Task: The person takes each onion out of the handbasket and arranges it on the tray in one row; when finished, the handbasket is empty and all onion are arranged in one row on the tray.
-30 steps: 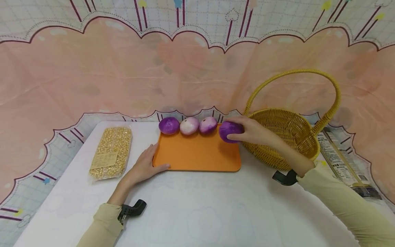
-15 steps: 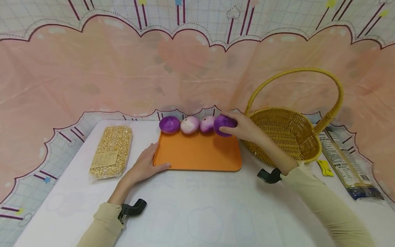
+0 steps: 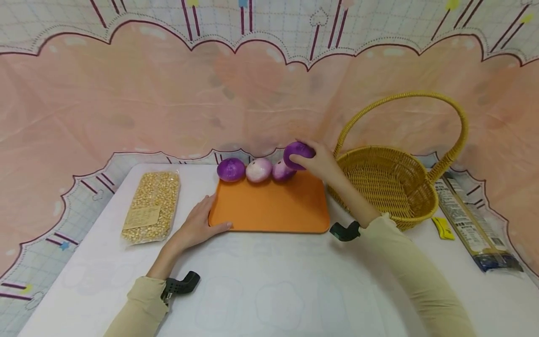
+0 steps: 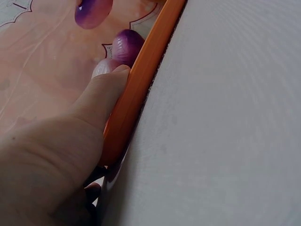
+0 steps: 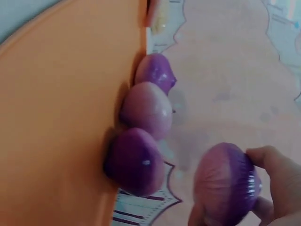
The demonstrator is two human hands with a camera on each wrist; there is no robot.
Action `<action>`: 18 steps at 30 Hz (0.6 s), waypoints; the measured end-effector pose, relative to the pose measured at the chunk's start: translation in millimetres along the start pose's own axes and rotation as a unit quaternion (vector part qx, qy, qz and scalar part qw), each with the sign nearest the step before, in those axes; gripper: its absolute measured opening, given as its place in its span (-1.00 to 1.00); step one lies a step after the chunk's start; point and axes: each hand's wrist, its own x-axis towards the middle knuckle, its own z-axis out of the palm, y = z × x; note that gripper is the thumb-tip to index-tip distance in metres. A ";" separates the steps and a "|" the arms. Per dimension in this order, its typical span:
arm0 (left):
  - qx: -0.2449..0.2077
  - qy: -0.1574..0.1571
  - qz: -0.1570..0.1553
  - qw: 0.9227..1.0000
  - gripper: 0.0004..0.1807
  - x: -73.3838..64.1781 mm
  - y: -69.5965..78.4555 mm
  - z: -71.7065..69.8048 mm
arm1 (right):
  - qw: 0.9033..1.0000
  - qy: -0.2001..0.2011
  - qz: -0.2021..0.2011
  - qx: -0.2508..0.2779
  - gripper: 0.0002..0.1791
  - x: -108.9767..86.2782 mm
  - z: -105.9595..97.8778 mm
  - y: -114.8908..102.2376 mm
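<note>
My right hand [image 3: 321, 161] holds a purple onion [image 3: 298, 155] between thumb and fingers, raised at the tray's back edge. In the right wrist view this onion [image 5: 223, 183] hangs apart from the others. Three onions sit in a row along the back of the orange tray [image 3: 269, 210]: a deep purple onion [image 3: 231, 170], a pale onion [image 3: 258, 170] and a purple-white onion [image 3: 283, 171], which the held one partly covers in the head view. My left hand [image 3: 200, 222] grips the tray's front left corner, its thumb [image 4: 106, 89] over the rim.
A bag of corn kernels [image 3: 152, 208] lies left of the tray. On the right stands a wicker basket [image 3: 379, 187] with a tall handle. Beyond it are a small yellow packet [image 3: 443, 228] and a long printed package [image 3: 476, 229]. A patterned cloth [image 3: 269, 103] hangs behind the table.
My right hand has carried the onion leftward and away from me, from beside the basket to above the tray's back edge. The left hand stays on the tray.
</note>
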 end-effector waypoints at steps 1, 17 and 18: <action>0.000 -0.001 0.000 1.000 0.11 -0.3 -0.1 0.5 | 1.000 0.012 0.006 0.019 -0.36 0.5 2.4 2.5; 0.000 0.001 0.000 1.000 0.11 0.3 0.7 1.3 | 0.987 0.081 0.004 -0.137 -0.30 14.5 14.3 13.6; -0.001 0.002 0.002 1.000 0.11 0.6 1.1 0.7 | 0.989 0.078 0.015 -0.125 -0.30 16.7 13.9 13.4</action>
